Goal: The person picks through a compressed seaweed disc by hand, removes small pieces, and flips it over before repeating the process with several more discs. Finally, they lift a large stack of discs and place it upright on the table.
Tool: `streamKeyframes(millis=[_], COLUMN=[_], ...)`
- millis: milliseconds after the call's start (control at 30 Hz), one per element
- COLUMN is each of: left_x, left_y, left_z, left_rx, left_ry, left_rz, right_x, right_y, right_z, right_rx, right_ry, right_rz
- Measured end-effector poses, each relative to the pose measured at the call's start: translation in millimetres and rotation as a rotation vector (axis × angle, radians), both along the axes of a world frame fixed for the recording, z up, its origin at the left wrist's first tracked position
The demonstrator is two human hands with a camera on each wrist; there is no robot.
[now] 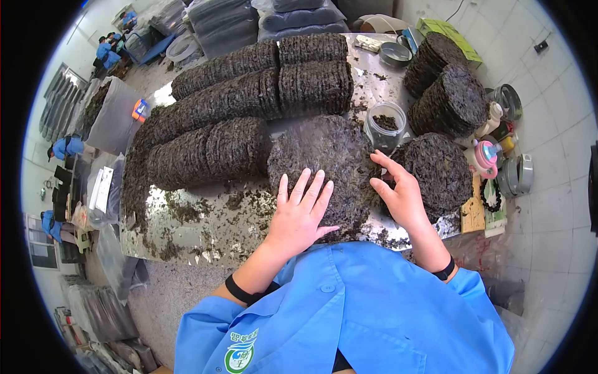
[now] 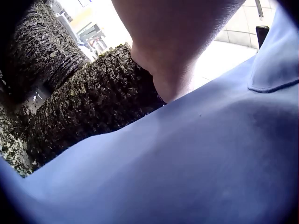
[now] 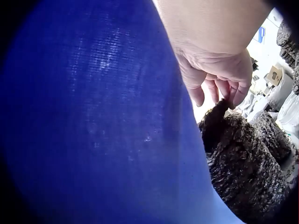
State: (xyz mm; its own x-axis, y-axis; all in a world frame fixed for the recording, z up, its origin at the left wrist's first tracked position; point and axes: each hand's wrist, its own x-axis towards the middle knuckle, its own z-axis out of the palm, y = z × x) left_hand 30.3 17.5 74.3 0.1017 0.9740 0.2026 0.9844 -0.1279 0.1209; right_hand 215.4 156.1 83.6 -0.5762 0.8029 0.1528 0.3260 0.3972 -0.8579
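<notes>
Step in hand: you seem to be steadying and edging the dark round sheet (image 1: pixel 336 146).
Left hand (image 1: pixel 296 215): you are resting it on top, fingers spread.
Right hand (image 1: pixel 405 196): you are curling fingers around the sheet's right edge; firmness, cannot tell.
Sheet's place: lying before you, left of the dark round stack (image 1: pixel 439 171).
Next move's call: keeping the left palm light, supporting the edge against tearing.

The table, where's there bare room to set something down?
Best is the patch of table behind the jar, between the dark rolls and right-hand stacks, with only scattered crumbs. The front left is strewn with flakes; the right edge is crowded around the pink cup.
</notes>
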Motion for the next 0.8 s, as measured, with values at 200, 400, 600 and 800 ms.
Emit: streamKeyframes(millis=[200, 400, 600, 800], left_x=[-12.1, -37.1, -14.6, -8.0], left_y=[-4.0, -7.7, -2.6, 2.5], left_z=[26.6, 49.3, 36.5, 22.5], left_rx=[0.118, 0.781, 0.355, 0.132], left_ry=[-0.132, -1.567, -2.276, -2.183], left_rz=[0.009, 0.135, 0.315, 0.339], right_x=[-5.6, -22.8, -19.2, 1.9], right_y=[2.1, 0.4, -3.6, 4.7], right_z=[18.1, -8.8, 6.1, 5.5], right_rx=[-0.717, -0.748, -0.883, -0.668], right_ry=[0.791, 0.586, 0.782, 0.754], right_rz=[0.093, 0.215, 0.159, -0.059])
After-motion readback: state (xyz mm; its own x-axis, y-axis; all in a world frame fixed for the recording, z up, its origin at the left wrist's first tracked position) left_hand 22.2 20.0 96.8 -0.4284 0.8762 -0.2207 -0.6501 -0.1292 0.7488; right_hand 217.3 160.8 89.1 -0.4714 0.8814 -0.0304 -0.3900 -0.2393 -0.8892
